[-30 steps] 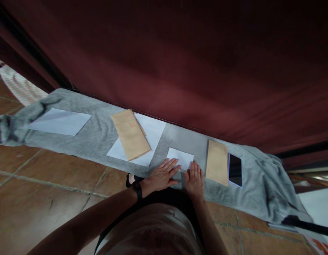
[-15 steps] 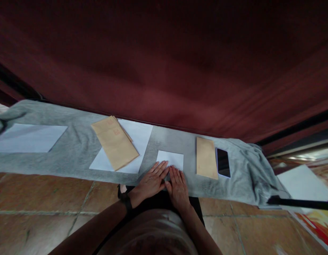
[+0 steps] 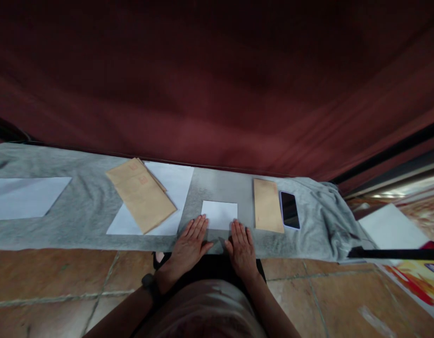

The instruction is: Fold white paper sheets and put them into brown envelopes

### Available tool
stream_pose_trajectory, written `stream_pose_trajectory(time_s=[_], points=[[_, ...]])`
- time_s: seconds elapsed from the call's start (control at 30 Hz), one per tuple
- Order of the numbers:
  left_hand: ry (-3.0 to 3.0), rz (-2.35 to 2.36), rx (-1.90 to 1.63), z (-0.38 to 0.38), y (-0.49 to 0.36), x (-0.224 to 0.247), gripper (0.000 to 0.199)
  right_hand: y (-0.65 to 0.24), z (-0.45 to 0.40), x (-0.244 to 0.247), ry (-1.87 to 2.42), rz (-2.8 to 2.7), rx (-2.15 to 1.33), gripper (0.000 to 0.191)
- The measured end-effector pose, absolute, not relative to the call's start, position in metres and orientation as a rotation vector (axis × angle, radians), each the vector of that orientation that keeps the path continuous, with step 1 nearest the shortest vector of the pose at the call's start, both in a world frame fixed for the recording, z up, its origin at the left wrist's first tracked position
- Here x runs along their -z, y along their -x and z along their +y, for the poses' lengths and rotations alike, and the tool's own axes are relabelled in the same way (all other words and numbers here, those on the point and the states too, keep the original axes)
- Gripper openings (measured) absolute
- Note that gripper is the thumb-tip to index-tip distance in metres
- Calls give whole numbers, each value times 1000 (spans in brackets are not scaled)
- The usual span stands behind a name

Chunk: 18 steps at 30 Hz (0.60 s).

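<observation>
A small white rectangle of paper, which looks folded, lies flat on the grey cloth in front of me. My left hand rests flat at the paper's near left corner, fingertips touching its edge. At the near right corner lies my right hand, also flat with fingers stretched out. Neither hand holds anything. A brown envelope is just beyond the right hand. Left of the paper, several brown envelopes lie in a slanted stack on white sheets.
A phone with a dark screen lies right of the single envelope. More white paper is at the far left. A dark red surface rises behind the cloth. At the right are a white panel, a black bar and a colourful printed sheet.
My hands have slid apart, the left one leftward and the right one rightward, from the near middle of the small paper to its corners. The view has shifted slightly.
</observation>
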<state>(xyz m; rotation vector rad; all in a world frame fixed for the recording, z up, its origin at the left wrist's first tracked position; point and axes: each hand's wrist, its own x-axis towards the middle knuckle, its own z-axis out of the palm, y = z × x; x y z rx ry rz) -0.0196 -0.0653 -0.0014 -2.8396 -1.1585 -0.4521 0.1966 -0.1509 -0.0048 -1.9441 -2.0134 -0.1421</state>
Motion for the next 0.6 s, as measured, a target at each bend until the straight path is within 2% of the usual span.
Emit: stream_pose_trajectory(time_s=[0.27,0.6], points=[[2779,-1302,478,-67,23,4,77,-201,-154,8,1984,-1993,129,63],[2765,-1349,472,-67,20,-4,72,-201,-153,7,1980,-1928,72,58]])
